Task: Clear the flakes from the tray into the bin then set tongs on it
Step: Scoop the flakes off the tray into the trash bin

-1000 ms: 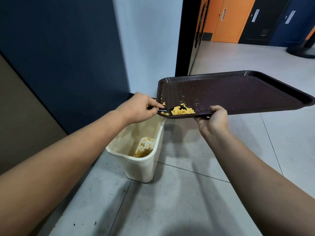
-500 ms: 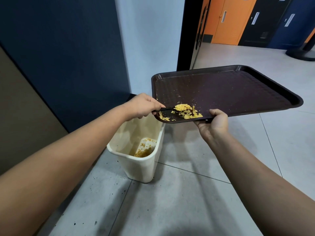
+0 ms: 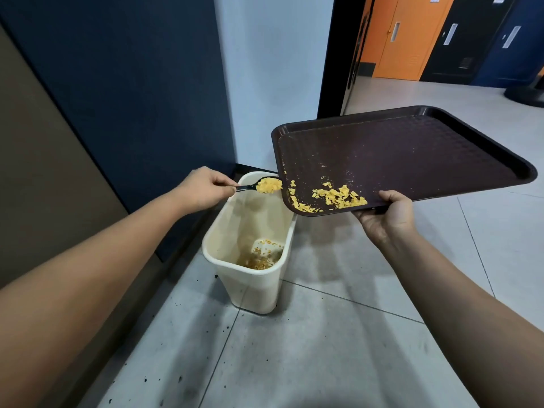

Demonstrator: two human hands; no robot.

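Scooping: left hand pinches spoon, full, over bin.
Holding: right hand grips tray near edge.
Flakes: near left corner.
Tip: turn spoon slowly, tray low.

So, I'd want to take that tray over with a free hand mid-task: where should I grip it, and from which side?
Grip the tray on its raised rim along the near long edge, beside the right hand, coming from below with the thumb over the lip. The flakes lie at the low corner over the bin, so stay clear of that.
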